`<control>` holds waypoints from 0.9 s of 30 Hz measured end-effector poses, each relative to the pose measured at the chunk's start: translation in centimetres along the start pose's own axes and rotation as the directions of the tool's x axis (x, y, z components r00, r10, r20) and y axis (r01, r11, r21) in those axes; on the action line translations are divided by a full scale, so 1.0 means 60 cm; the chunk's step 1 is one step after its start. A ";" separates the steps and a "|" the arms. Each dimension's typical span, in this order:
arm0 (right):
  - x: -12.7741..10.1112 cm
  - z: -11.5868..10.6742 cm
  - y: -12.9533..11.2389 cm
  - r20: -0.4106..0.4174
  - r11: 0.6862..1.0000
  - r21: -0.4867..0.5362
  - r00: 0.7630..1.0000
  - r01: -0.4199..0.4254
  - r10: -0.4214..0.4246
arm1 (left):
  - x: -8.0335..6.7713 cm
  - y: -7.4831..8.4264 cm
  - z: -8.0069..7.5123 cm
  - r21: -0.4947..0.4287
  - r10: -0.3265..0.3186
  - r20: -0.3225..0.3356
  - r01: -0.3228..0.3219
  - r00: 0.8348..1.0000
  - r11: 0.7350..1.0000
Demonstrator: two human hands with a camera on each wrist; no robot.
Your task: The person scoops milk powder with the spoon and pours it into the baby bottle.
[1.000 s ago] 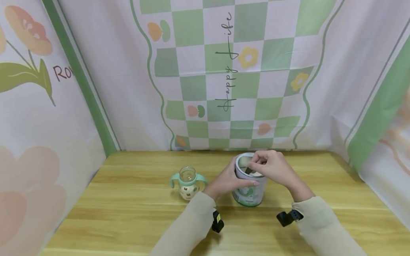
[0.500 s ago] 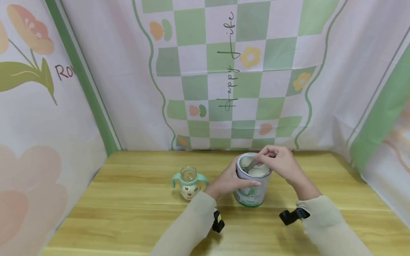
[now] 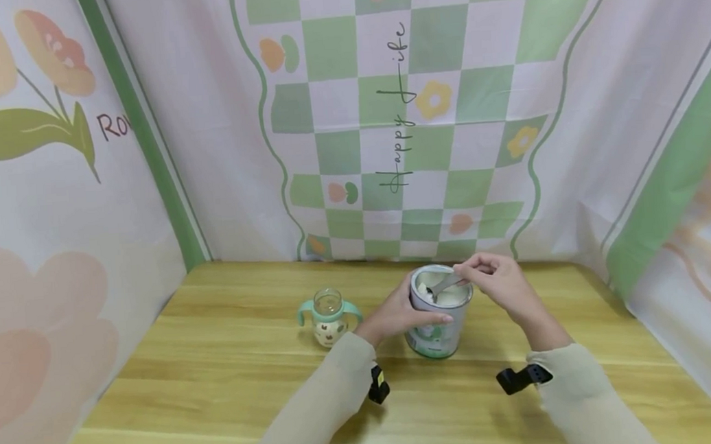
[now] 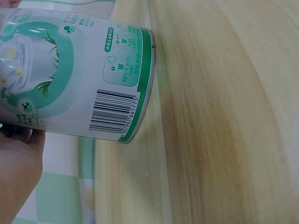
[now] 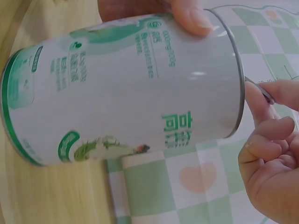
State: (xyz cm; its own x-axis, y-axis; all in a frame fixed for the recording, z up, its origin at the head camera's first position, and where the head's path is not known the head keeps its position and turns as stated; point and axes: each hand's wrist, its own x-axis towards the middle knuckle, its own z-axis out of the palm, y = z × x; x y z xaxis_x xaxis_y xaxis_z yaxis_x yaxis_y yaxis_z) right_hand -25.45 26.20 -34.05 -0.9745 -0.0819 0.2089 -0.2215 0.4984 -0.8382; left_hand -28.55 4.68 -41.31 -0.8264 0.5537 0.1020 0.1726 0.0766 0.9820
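A white-and-green milk powder tin (image 3: 436, 343) stands uncovered on the table, pale powder (image 3: 453, 296) showing inside its rim. My left hand (image 3: 394, 313) grips the tin's left side, its thumb across the front. In the right wrist view, the left thumb (image 5: 196, 21) lies against the tin's wall near the rim. My right hand (image 3: 504, 287) pinches the handle of a metal spoon (image 3: 446, 284) at the tin's right rim. The spoon's bowl end is down inside the opening, with some powder beside it. In the left wrist view, the tin's barcode side (image 4: 112, 112) faces the camera.
Left of the tin stands a clear baby bottle (image 3: 328, 328) with mint-green handles and no cap. The wooden table (image 3: 230, 375) ends at a checked curtain (image 3: 381, 144) close behind the tin. Patterned fabric hangs on both sides.
My right hand has moved right and slightly up, drawing the spoon from deep in the tin so more of its handle shows. The left hand and tin stay in place.
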 end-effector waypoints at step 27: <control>-0.016 0.011 0.036 -0.261 0.990 -0.057 0.955 0.131 -0.142 | 0.000 -0.006 -0.001 -0.002 -0.009 -0.001 0.009 1.000 1.000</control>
State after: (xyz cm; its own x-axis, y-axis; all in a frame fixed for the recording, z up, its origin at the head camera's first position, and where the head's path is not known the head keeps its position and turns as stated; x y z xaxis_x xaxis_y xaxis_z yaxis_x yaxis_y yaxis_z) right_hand -25.03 26.78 -36.38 -0.8899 0.0762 0.4497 -0.3453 0.5317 -0.7733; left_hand -28.64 4.60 -41.68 -0.8287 0.5518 0.0936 0.1642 0.0800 0.9832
